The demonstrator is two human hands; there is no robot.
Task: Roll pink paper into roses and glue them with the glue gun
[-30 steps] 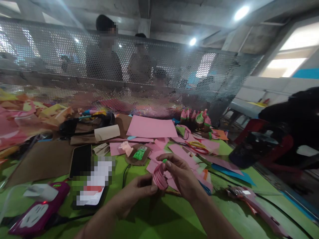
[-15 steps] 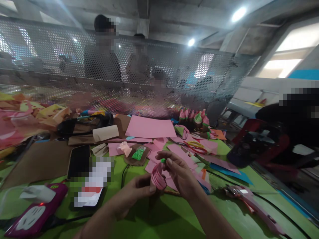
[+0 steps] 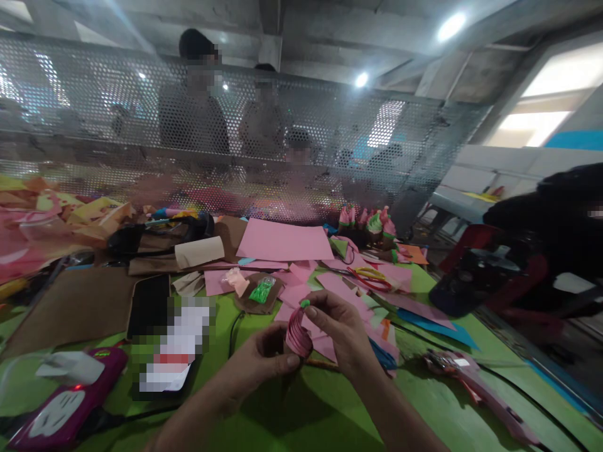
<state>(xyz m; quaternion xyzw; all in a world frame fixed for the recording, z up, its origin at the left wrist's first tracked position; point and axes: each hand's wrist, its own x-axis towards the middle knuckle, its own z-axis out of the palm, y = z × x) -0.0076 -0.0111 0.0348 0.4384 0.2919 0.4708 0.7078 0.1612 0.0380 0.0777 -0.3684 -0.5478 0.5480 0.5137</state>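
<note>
Between my hands is a small craft cupcake or ice cream (image 3: 298,334) with pink, layered swirls, a brown lower part and a bit of green (image 3: 304,304) at its tip. My left hand (image 3: 269,356) is closed round its lower left side, thumb across the front. The fingers of my right hand (image 3: 335,326) pinch the green tip from above right. Beyond my hands lie a small bag of green material (image 3: 262,289) on brown paper and a pale pink bundle (image 3: 235,281). Pink paper scraps (image 3: 346,292) spread behind my right hand.
A pink glue gun (image 3: 485,392) with a cord lies at the right. Yellow-and-red scissors (image 3: 370,279) rest on the paper. At left are a phone (image 3: 172,351), a dark phone-like slab (image 3: 149,306) and a magenta power strip (image 3: 70,402). Finished-looking swirled pieces (image 3: 374,223) stand near the perforated screen (image 3: 330,144).
My right hand has shifted slightly left, its fingers now closer round the green tip. My left hand keeps hold of the pink piece almost in place.
</note>
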